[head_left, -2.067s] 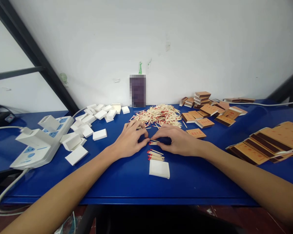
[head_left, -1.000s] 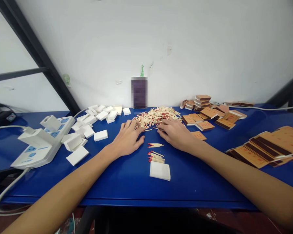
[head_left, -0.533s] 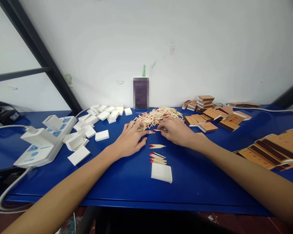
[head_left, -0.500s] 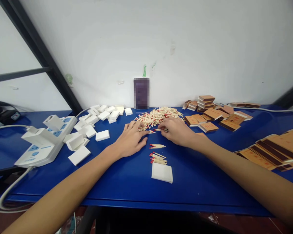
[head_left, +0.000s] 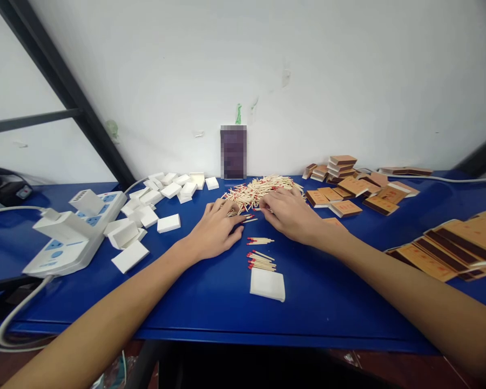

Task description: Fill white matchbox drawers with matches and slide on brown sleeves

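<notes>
A heap of red-tipped matches (head_left: 267, 186) lies at the middle back of the blue table (head_left: 202, 302). My left hand (head_left: 214, 231) rests flat on the table at the heap's near left edge, fingers stretched out and holding nothing. My right hand (head_left: 290, 215) sits at the heap's near right edge, fingers bent together and pinching at matches. Between and in front of my hands lie two small aligned bundles of matches (head_left: 260, 241) (head_left: 261, 262). A white inner tray (head_left: 268, 284) lies just in front of them.
Several white trays (head_left: 154, 201) are heaped at the left, beside two white power strips (head_left: 71, 233) with cables. Brown matchbox sleeves (head_left: 350, 189) lie at the back right, flattened sleeves (head_left: 449, 243) at the far right. A dark blurred object (head_left: 233, 152) leans on the wall.
Both hands left the small bundle they were squaring and moved back to the big heap. My right hand's fingers have gone further into the heap.
</notes>
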### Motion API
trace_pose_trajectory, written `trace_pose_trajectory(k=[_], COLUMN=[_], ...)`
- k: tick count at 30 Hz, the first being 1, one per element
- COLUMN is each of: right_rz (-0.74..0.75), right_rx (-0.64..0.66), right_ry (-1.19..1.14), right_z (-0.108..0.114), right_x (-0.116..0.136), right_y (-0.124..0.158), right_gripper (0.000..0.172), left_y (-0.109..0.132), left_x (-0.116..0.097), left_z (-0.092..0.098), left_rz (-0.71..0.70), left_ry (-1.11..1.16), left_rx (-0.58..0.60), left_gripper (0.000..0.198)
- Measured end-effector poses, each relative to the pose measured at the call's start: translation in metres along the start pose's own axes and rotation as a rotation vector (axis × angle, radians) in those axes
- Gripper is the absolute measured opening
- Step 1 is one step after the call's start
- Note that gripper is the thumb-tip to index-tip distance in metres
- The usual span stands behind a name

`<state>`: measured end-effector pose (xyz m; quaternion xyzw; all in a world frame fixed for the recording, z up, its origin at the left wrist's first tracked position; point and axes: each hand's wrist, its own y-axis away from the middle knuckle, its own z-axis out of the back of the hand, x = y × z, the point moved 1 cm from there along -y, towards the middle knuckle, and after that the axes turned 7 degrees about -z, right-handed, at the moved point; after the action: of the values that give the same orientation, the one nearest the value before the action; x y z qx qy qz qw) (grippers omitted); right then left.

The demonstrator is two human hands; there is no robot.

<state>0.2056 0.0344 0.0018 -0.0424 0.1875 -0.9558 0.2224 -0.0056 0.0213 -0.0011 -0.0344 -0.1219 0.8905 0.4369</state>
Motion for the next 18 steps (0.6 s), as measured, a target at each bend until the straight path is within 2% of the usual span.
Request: trace_pose_trajectory(k=[4, 8, 12, 18], right_rz=[-0.029, -0.008, 0.065, 0.051], right_rx=[-0.025, 0.016, -0.013, -0.017], right_ry=[-0.223, -0.401, -0.406, -0.45], right_z=[0.003, 0.0, -0.002, -0.002], right_x=[-0.002, 0.001, 0.006, 0.009], right_y=[0.001, 0.005, 0.006, 0.007], right_gripper=[0.011, 0.01, 0.013, 0.013], left_y=[0.0, 0.0, 0.0, 0.002], left_x=[-0.001, 0.0, -0.001, -0.009], left_z=[0.0, -0.001, -0.001, 0.007], left_rz=[0.004, 0.044, 0.044, 0.016], left_ry=[-0.024, -0.028, -0.072, -0.175], left_rx=[0.002, -0.002, -0.014, 0.014], left_gripper=[0.035, 0.034, 0.032, 0.032])
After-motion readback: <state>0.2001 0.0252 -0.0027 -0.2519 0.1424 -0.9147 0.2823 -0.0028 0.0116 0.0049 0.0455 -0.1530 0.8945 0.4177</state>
